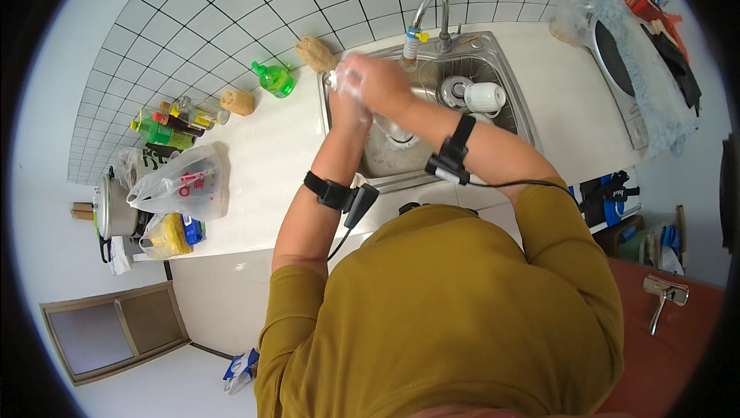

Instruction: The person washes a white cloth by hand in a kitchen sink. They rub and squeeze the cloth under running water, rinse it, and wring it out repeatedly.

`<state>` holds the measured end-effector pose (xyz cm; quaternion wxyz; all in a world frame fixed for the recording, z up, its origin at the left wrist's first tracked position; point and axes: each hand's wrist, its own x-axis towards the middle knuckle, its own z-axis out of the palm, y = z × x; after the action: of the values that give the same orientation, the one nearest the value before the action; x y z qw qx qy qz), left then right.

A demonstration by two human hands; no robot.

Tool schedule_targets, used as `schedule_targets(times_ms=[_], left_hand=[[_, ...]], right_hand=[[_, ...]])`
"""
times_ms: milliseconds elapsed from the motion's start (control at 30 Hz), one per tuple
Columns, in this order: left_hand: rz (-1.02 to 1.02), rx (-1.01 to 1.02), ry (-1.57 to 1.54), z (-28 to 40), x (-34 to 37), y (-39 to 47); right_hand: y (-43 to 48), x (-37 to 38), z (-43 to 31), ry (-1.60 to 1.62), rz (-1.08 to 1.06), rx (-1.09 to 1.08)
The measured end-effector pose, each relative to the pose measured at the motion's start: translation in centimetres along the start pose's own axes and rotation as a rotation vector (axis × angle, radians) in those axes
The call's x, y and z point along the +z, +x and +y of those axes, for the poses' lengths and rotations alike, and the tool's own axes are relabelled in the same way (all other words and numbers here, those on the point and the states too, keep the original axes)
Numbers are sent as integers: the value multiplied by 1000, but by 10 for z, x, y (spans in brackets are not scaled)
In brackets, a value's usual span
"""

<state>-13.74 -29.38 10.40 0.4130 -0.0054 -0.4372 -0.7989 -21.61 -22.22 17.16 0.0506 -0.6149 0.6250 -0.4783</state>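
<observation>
My left hand (348, 107) and my right hand (384, 83) are pressed together above the left rim of the steel sink (381, 169). White foam (350, 80) coats their fingers, and motion blurs them. Whether anything lies between the hands is hidden by the foam and the overlap. Under my right wrist, a clear glass vessel (399, 135) sits partly covered in the sink. To its right are a white mug (484, 97) on its side and a round glass or metal lid (454, 91). The curved faucet (444, 19), with a blue and yellow nozzle, stands behind.
Left of the sink stand a loofah sponge (316, 54), a green soap pump bottle (276, 80), a second loofah piece (237, 102) and several bottles (167, 135). Plastic bags (196, 187) and a pot (118, 204) lie farther left. A cloth-covered cooktop (615, 65) is at right.
</observation>
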Motion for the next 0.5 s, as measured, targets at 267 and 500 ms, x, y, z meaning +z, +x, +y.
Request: schedule_targets(times_ms=[267,500], left_hand=[[507,-305,83,13,36,-14],[508,-277,270,46,20,-14]], right_hand=[[21,10,73,102,39,197],[29,-19,99,697,11,529]])
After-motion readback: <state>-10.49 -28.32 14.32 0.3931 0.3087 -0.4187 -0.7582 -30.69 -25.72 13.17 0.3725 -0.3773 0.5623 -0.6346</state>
